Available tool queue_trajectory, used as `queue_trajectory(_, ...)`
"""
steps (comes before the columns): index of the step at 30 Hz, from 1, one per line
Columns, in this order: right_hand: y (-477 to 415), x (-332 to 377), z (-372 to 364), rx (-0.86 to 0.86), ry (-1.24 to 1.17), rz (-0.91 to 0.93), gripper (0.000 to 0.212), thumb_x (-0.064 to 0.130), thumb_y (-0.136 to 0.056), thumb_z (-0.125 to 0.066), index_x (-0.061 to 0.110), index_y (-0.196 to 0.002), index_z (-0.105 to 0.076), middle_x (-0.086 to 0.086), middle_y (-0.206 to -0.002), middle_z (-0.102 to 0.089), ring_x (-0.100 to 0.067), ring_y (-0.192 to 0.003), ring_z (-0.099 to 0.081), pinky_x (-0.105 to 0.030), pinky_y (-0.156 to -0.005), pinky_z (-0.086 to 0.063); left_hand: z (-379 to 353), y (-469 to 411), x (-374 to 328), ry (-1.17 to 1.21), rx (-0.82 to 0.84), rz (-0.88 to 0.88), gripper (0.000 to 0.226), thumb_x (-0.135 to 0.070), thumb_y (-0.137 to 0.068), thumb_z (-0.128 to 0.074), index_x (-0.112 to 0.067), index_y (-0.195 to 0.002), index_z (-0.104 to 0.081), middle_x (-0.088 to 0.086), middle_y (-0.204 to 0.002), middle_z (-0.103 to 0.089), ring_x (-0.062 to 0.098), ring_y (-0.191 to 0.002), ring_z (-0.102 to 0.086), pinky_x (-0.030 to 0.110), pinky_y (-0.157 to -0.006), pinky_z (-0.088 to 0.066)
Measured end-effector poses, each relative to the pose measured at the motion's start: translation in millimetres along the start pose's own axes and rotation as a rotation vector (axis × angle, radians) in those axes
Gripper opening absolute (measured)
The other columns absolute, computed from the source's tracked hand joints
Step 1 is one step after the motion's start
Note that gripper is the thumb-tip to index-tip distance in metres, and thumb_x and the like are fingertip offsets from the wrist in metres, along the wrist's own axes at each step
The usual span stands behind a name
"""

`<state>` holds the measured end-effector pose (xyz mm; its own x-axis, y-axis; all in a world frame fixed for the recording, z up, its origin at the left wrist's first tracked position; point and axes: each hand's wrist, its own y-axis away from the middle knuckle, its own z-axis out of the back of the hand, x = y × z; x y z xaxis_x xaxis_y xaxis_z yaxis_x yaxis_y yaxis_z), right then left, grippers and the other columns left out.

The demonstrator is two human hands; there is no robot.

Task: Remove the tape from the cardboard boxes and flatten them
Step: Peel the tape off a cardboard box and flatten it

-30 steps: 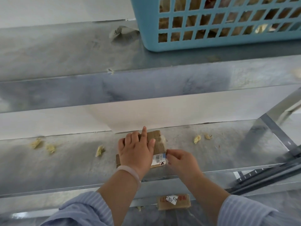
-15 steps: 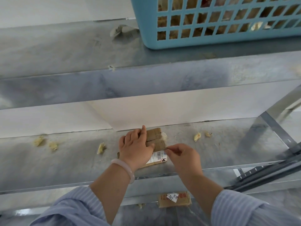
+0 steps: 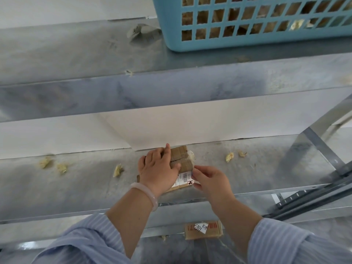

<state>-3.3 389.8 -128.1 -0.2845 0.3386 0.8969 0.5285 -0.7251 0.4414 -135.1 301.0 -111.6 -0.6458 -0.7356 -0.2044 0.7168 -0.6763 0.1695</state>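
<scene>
thumb and forefinger of the right hand (image 3: 211, 180) pinch narrowly at the right edge of the box (image 3: 181, 159), just by the white barcode label (image 3: 185, 177). whether they hold tape or the label's corner i cannot tell from here. the left hand (image 3: 158, 168) lies spread over the box's left half, fingers fairly straight and pressing down, thumb against the brown top. a pale bracelet (image 3: 146, 195) sits on that wrist, and both arms come out of striped blue sleeves (image 3: 91, 239). the box rests on the lower metal shelf (image 3: 76, 187), near its front lip. its two top flaps meet at a seam, and a bit of crinkled clear film (image 3: 191, 155) shows at its far right corner. yellowish scraps (image 3: 118, 170) lie scattered on the shelf to either side, apart from the box. below the shelf's front, a second box (image 3: 203, 229) with red print and a white slip lies flat. on the upper shelf (image 3: 76, 54) stands a blue basket (image 3: 247, 40), brown shapes showing through its holes.
</scene>
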Motion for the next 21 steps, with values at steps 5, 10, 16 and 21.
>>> queue_trajectory(5, -4, 6, 1, -0.015, -0.030, -0.031, 0.006, 0.011, -0.085, -0.074, 0.017, -0.087, -0.073, -0.006, -0.090, -0.074, -0.019, -0.085, -0.071, -0.030, -0.078, -0.060, 0, -1, 1, 0.008, -0.003, -0.005, 0.071, -0.058, -0.094, -0.031, -0.029, -0.153, -0.002, -0.006, -0.153, -0.020, 0.016, -0.143, -0.009, 0.039, -0.117, -0.004)
queue_trajectory(10, -11, 8, 4, 0.054, -0.085, -0.102, 0.003, 0.005, -0.088, -0.069, 0.005, -0.090, -0.070, -0.013, -0.091, -0.073, -0.021, -0.085, -0.071, -0.033, -0.080, -0.059, 1, 0, 2, 0.013, -0.004, -0.009, 0.072, -0.057, -0.094, -0.032, -0.029, -0.153, -0.003, -0.005, -0.153, -0.020, 0.017, -0.143, -0.010, 0.038, -0.117, -0.005)
queue_trajectory(16, -22, 22, 10, 0.261, -0.032, -0.250, 0.014, 0.012, -0.097, -0.056, 0.000, -0.099, -0.064, -0.014, -0.083, -0.063, -0.015, -0.068, -0.060, -0.039, -0.073, -0.060, 2, -1, 1, 0.013, -0.006, -0.012, 0.072, -0.058, -0.094, -0.033, -0.029, -0.153, -0.003, -0.005, -0.153, -0.021, 0.017, -0.143, -0.010, 0.038, -0.115, -0.004)
queue_trajectory(21, -21, 28, 9, 0.329, -0.139, -0.333, 0.017, 0.007, -0.100, -0.049, -0.003, -0.091, -0.060, -0.008, -0.064, -0.057, -0.017, -0.061, -0.057, -0.042, -0.069, -0.060, 2, -1, 1, 0.018, -0.006, -0.008, 0.073, -0.057, -0.094, -0.034, -0.029, -0.153, -0.003, -0.006, -0.152, -0.021, 0.017, -0.142, -0.010, 0.038, -0.115, -0.004)
